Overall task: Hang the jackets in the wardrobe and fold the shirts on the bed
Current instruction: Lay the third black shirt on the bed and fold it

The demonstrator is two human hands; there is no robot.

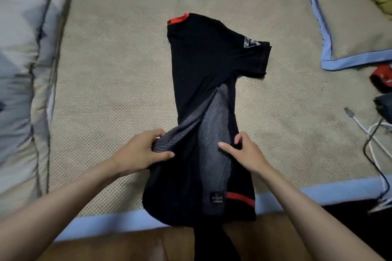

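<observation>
While you have the black shirt (203, 82) lying lengthwise down the middle of the frame on the woven bed mat (110, 82), both hands work its lower half: your left hand (140, 152) has its fingers curled round a raised pleat of the grey mesh panel, thumb pressed on top, and your right hand (244, 152) pinches the opposite edge between thumb and forefinger, so each is grasping cloth, neither is released. That hold looks meant to draw the sides inward and keep the body narrow for a further fold. One short sleeve with a pale crest juts toward the right of centre, a red collar strip shows at the top, and a red band and small label mark the hem, which hangs over the blue-edged bottom of the mat. It looks thin and limp, so expect it to slump wherever unsupported
</observation>
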